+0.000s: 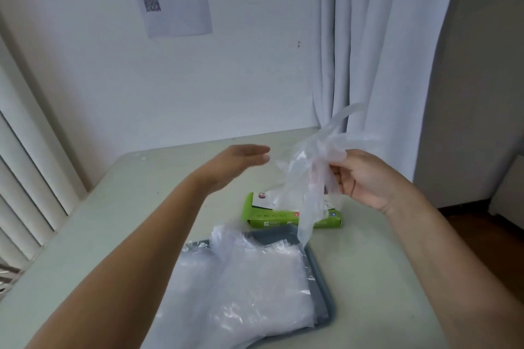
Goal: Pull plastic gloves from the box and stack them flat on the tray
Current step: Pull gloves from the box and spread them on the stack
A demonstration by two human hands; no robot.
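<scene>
The glove [309, 167] hangs from the right hand [365, 176], just right of the left hand [241, 161]. Below and between the 2 hands, the box [292, 215] lies on the table [127, 207]. Nearer the person than both hands, the tray [320, 269] sits just before the box, with the stack of gloves [255, 278] on it.

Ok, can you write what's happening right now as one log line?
right hand: pinches glove in the air | left hand: open, near glove | stack: on tray | box: behind tray
</scene>
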